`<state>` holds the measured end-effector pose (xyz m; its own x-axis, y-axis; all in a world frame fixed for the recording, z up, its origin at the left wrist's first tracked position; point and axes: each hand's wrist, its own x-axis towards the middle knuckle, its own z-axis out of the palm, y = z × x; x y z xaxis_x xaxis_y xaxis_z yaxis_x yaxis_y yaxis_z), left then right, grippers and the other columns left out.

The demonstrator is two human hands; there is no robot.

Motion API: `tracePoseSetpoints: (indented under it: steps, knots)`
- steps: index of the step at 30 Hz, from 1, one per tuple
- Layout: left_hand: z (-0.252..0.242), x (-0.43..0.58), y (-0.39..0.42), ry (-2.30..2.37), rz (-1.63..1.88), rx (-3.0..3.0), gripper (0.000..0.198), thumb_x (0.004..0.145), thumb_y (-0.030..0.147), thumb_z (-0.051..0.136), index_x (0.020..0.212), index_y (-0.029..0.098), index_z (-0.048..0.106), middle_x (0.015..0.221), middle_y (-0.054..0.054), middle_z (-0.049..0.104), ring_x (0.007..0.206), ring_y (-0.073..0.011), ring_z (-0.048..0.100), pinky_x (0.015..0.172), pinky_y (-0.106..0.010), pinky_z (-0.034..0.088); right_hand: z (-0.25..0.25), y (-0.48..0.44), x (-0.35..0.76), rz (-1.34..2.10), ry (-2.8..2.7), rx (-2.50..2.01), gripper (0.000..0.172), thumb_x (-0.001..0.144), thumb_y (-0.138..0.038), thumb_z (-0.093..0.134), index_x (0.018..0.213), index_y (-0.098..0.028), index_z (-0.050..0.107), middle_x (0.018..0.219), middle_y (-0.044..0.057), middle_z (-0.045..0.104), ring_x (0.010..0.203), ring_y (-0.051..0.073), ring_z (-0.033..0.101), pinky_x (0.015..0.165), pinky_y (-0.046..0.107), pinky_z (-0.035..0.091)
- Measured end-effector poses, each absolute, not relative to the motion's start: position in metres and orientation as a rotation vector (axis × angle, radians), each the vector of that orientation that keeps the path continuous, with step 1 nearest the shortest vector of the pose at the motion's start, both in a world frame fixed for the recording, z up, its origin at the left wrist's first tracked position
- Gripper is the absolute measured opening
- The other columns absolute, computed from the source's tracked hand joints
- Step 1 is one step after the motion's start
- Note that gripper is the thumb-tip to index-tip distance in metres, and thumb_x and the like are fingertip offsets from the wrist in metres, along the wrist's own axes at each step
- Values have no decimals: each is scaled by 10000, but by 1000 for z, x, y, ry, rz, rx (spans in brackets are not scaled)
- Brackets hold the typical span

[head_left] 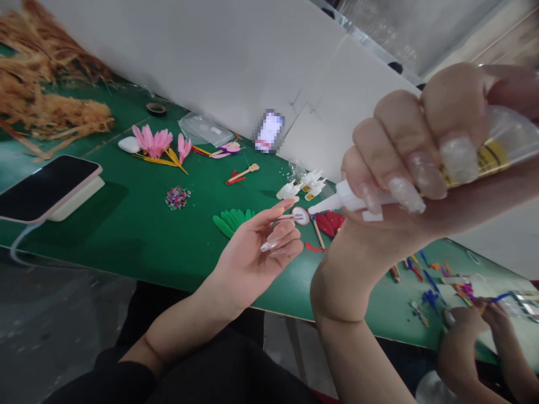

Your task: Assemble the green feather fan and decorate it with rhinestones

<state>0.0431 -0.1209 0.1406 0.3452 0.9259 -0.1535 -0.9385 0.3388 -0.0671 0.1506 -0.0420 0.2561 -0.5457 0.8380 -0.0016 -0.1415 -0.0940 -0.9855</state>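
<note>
My left hand [263, 244] pinches a slim pair of tweezers [289, 217] between thumb and fingers. At their tips is a small round white disc [300, 215] with a red rim. My right hand [404, 146] is raised close to the camera and wrapped round a clear glue bottle [505, 143] with a yellow label. Its white nozzle points down at the disc, and the tip looks close to its edge; I cannot tell whether they touch. Green feathers [232, 221] lie behind my left hand, and red feathers [330, 223] partly show behind my right wrist.
Small glue bottles [310, 184] stand behind my hands. Pink feathers [154, 141], sequins [177, 197], a wooden stick [244, 173] and a propped phone [269, 132] are further back. Another phone [48, 188] lies left, below tan fibre [59, 115]. Another person's hands [484, 314] work at right.
</note>
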Motion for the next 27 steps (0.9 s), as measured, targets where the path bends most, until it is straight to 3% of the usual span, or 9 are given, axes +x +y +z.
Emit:
tracePoseSetpoints:
  steps: [2, 5, 8, 11, 16, 21, 23, 27]
  knots:
    - [141, 42, -121, 97, 1215, -154, 331, 987, 90, 329, 800, 83, 602, 470, 68, 297, 386, -31, 305, 424, -160, 271, 250, -43, 150, 1573, -1356, -552, 650, 599, -279, 612, 424, -165, -3, 381, -40, 415, 356, 134, 318, 266, 295, 244]
    - [141, 41, -122, 98, 1217, -155, 340, 989, 92, 324, 800, 78, 606, 470, 68, 292, 387, -30, 299, 426, -160, 267, 237, -43, 152, 1644, -1207, -235, 430, 681, -221, 491, 473, -242, 116, 489, -63, 554, 372, 140, 384, 273, 292, 277]
    - [141, 41, -122, 90, 1212, -157, 365, 997, 99, 310, 779, 76, 601, 471, 65, 294, 392, -29, 283, 429, -161, 262, 229, -39, 157, 1918, -1293, -71, 379, 748, -204, 413, 514, -268, 123, 451, -19, 480, 439, 182, 523, 338, 308, 397]
    - [141, 41, -122, 88, 1207, -155, 373, 999, 99, 308, 760, 76, 593, 470, 63, 295, 395, -30, 278, 428, -163, 256, 231, -36, 157, 2025, -1197, 53, 392, 732, -203, 417, 573, -266, 65, 432, -13, 378, 464, 204, 535, 423, 315, 464]
    - [141, 42, -122, 86, 1202, -168, 395, 1009, 108, 291, 753, 75, 590, 472, 67, 274, 394, -29, 264, 428, -164, 253, 241, -44, 149, 2047, -999, -33, 311, 799, -351, 274, 673, -267, 2, 429, -1, 297, 382, 211, 410, 325, 319, 327]
    - [141, 43, -121, 79, 1203, -168, 389, 1007, 107, 295, 765, 71, 597, 475, 66, 276, 396, -28, 266, 433, -164, 264, 241, -50, 147, 1954, -971, -102, 311, 839, -472, 154, 593, -298, 77, 457, -2, 334, 427, 213, 456, 272, 293, 296]
    - [142, 43, -120, 80, 1203, -169, 382, 1005, 105, 298, 773, 69, 599, 475, 65, 281, 395, -29, 266, 430, -164, 264, 236, -45, 147, 1915, -1012, -57, 352, 866, -427, 205, 570, -298, 63, 407, -21, 323, 357, 180, 440, 266, 287, 339]
    - [143, 43, -120, 91, 1197, -189, 351, 1001, 112, 326, 779, 73, 596, 474, 64, 295, 396, -30, 258, 428, -166, 266, 225, -29, 148, 1794, -1253, 236, 521, 807, -284, 522, 533, -272, 79, 421, -40, 461, 347, 130, 509, 226, 225, 375]
